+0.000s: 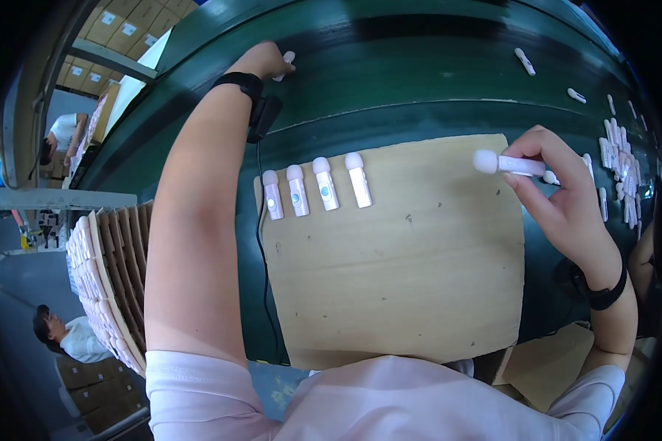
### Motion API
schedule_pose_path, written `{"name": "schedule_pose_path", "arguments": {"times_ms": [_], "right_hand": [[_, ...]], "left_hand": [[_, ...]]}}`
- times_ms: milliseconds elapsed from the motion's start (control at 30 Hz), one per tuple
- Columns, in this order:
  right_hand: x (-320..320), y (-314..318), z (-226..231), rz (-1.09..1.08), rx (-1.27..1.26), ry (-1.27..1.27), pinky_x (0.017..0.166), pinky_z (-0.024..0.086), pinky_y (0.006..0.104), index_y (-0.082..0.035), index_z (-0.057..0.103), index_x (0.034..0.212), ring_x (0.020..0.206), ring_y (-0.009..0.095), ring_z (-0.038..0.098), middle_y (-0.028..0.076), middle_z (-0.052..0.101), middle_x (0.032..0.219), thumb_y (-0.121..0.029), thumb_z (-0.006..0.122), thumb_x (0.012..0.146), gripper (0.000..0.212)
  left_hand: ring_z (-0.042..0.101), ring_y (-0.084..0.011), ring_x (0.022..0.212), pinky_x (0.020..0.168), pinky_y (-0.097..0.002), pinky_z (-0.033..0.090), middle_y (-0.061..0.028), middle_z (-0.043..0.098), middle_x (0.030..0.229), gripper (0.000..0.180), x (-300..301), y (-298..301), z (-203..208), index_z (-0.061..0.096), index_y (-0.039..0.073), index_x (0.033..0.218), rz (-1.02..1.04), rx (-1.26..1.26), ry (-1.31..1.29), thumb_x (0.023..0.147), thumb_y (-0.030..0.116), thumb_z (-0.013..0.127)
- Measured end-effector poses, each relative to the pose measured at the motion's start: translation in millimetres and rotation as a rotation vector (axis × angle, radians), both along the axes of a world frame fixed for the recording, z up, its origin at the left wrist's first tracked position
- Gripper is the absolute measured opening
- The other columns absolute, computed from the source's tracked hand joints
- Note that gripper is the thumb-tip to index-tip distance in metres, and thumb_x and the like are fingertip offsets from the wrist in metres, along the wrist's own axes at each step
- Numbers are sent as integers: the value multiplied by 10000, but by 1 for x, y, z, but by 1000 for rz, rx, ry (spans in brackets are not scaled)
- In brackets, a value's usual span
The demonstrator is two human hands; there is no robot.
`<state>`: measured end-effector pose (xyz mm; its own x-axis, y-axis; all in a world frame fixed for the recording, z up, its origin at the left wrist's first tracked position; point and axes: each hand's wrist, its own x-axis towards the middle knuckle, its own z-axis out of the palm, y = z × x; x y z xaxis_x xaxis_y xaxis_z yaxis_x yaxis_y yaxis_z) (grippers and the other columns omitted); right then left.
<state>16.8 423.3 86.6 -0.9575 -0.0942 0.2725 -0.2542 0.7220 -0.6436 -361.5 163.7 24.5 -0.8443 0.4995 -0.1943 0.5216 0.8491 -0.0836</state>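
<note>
Out over the green belt, my left hand (262,60) is closed round a small white wand-shaped device (289,56), partly hidden by the fingers. My right hand (570,195) pinches another device (521,165) by its pale lilac body, above the right edge of a cardboard sheet (397,272). Its round white head points left. Along the sheet's far left edge lie several similar devices: one with a whitish dot (273,197), two with blue dots (297,192) (326,185) and one with a plain side up (359,181).
More devices lie scattered (525,62) and heaped (625,173) on the belt (390,70) at right. A black cable (261,235) hangs from my left wristband. Stacked cardboard trays of devices (99,287) stand left, with people beyond. Someone's arm (642,264) shows at far right.
</note>
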Motion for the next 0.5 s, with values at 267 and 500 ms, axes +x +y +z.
{"name": "schedule_pose_path", "arguments": {"times_ms": [267,500], "right_hand": [[46,-23,20,41,-173,-124,711,397,246,-21,563,959,788,126,511,61,573,900,-24,623,842,132],[101,-53,6,108,-443,-75,713,411,264,-8,573,979,782,134,524,80,595,886,-39,626,840,152]], "left_hand": [[597,-160,645,591,-296,483,-76,636,744,296,74,-9,77,667,-11,994,43,897,-268,894,263,619],[666,-161,732,649,-287,541,-131,694,879,283,267,-54,119,645,-36,1053,-231,1623,-592,887,194,644]]}}
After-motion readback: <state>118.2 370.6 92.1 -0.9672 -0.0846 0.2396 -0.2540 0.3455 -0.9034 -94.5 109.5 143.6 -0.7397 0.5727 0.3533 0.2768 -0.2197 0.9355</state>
